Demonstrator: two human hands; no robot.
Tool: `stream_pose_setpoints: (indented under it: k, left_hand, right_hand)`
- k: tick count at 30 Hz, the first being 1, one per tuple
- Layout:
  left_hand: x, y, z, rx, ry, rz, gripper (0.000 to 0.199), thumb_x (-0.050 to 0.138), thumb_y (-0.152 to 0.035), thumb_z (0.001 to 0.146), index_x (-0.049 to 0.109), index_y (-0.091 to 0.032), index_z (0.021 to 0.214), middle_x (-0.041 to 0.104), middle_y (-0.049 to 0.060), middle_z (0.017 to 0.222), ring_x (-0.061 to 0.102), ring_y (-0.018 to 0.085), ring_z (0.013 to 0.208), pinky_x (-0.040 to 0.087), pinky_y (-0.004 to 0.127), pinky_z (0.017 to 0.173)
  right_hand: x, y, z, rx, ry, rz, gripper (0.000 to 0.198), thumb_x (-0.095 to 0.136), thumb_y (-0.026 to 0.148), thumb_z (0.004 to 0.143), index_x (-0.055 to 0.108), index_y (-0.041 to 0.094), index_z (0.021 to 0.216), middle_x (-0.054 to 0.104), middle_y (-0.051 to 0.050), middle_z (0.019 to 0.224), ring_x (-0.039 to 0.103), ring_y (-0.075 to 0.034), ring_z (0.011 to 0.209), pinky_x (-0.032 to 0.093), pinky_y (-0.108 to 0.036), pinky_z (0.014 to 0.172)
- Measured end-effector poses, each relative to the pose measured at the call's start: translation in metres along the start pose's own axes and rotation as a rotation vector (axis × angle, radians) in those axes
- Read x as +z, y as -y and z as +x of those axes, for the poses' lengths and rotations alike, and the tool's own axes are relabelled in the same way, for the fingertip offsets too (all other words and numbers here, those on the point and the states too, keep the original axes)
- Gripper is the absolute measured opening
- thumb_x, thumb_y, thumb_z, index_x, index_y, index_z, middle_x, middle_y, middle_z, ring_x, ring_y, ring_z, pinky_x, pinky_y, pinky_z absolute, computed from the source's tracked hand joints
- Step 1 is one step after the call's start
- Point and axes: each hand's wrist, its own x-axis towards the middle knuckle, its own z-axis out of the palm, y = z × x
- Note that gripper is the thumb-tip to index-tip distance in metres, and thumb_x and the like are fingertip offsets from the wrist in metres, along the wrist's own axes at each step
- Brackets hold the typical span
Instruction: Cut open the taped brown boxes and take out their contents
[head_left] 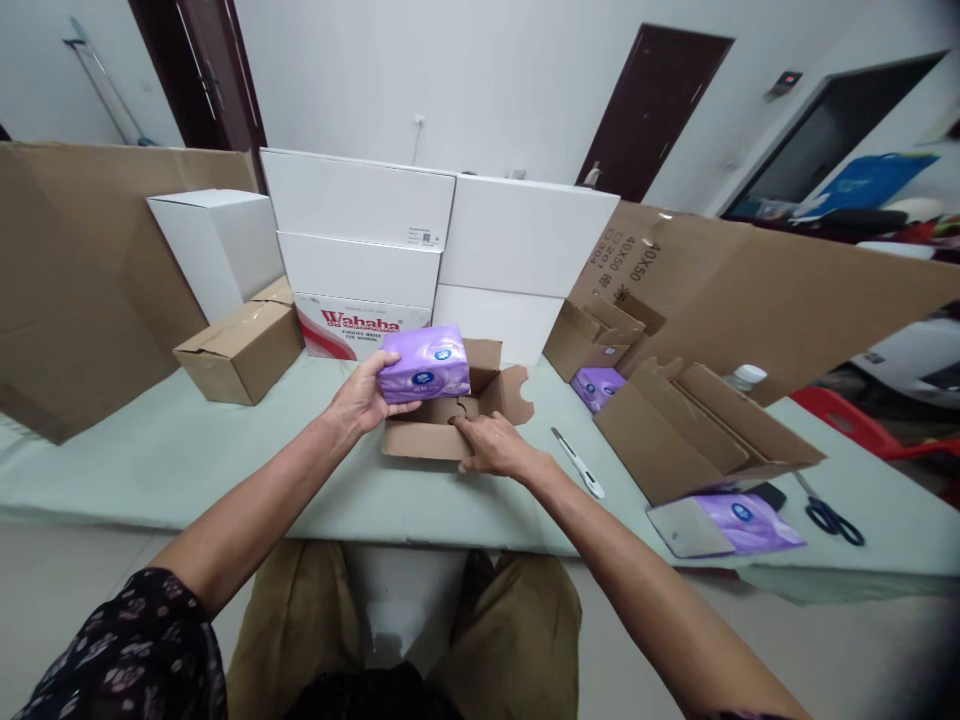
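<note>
A purple tissue pack (425,365) is gripped by its left end in my left hand (364,392), thumb on top. It hangs tilted over the left side of a small open cardboard box (424,440), hiding part of the opening. The box's flaps are spread outward. My right hand (491,442) rests over the near right edge of the box, with its fingers bent around the cardboard rim and partly inside. A white utility knife (577,463) lies on the table to the right of that hand.
A closed brown box (244,345) and white cartons (360,260) stand behind and left. On the right are an open cardboard box (675,430), a purple tissue pack (598,388), another pack (727,525) at the front edge, and black-handled scissors (834,520). Large cardboard panels (112,270) border the table.
</note>
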Motion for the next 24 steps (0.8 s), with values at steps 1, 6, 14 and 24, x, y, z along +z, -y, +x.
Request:
stream_pose_setpoints:
  k: [1,6,14,24]
  left_hand:
    - [0.001,0.000,-0.001,0.004,-0.001,-0.002,0.022,0.067,-0.021,0.077,0.066,-0.018,0.099,0.074,0.006,0.080,0.072,0.024,0.069,0.063,0.044,0.068]
    - [0.004,-0.007,-0.010,0.037,0.030,-0.001,0.020,0.064,-0.021,0.081,0.066,-0.017,0.101,0.075,0.007,0.082,0.072,0.025,0.071,0.063,0.044,0.066]
    - [0.003,-0.018,-0.010,0.124,0.051,-0.008,0.032,0.069,-0.024,0.076,0.066,-0.017,0.108,0.075,0.008,0.086,0.073,0.026,0.077,0.062,0.045,0.074]
    - [0.008,0.005,-0.010,0.089,0.039,0.055,0.025,0.068,-0.021,0.078,0.068,-0.017,0.103,0.076,0.007,0.085,0.072,0.023,0.075,0.062,0.043,0.074]
  right_hand:
    - [-0.001,0.001,0.002,0.011,-0.003,-0.005,0.062,0.080,0.035,0.077,0.058,0.019,0.133,0.071,-0.015,0.126,0.066,-0.034,0.118,0.043,-0.040,0.095]
    - [-0.018,0.001,-0.002,0.056,-0.024,0.003,0.044,0.073,0.036,0.082,0.059,0.019,0.120,0.073,-0.016,0.121,0.068,-0.033,0.111,0.045,-0.037,0.086]
    - [-0.044,-0.007,-0.033,-0.021,0.100,0.167,0.042,0.079,0.041,0.074,0.062,0.022,0.107,0.075,-0.009,0.105,0.070,-0.031,0.098,0.043,-0.033,0.071]
    - [-0.025,-0.001,-0.050,-0.123,0.094,0.256,0.086,0.084,0.043,0.075,0.050,0.019,0.150,0.064,-0.017,0.140,0.057,-0.038,0.130,0.040,-0.047,0.107]
